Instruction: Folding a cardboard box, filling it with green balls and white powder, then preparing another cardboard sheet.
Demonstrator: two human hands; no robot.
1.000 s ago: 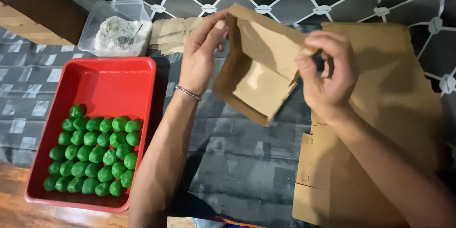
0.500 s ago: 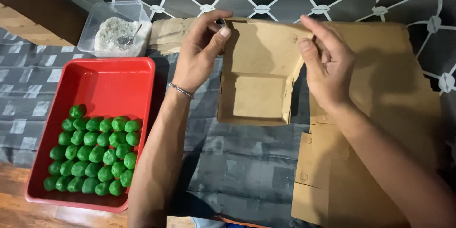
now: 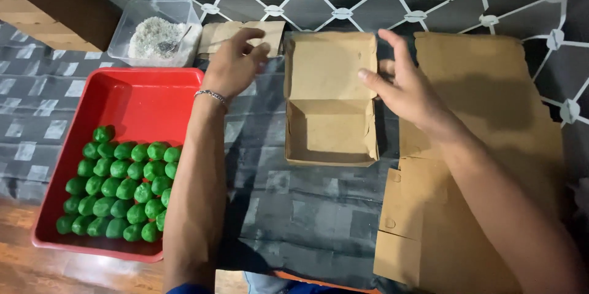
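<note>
Cardboard box [image 3: 331, 107], brown and freshly folded, is seen lying open on the bench [image 3: 307, 220], its lid flap tilted back toward the patterned wall and its shallow tray empty. The left hand [image 3: 233, 64] is held above the bench just left of the box, fingers loosely curled and gripping nothing; a thin bracelet is worn at the wrist. The right hand [image 3: 402, 85] is spread beside the box's right wall, thumb pointed toward it, with nothing held; whether it touches the cardboard cannot be told. A stack of flat box blanks [image 3: 485, 147] is laid to the right, while a red tray [image 3: 123, 104] holding rows of green balls [image 3: 123, 187] is set to the left, with a clear tub of white flakes [image 3: 156, 36] behind it. With neither hand on it, the box's folded walls could spring apart, and a careless sweep of the right forearm could shift the loose blanks beneath it.
</note>
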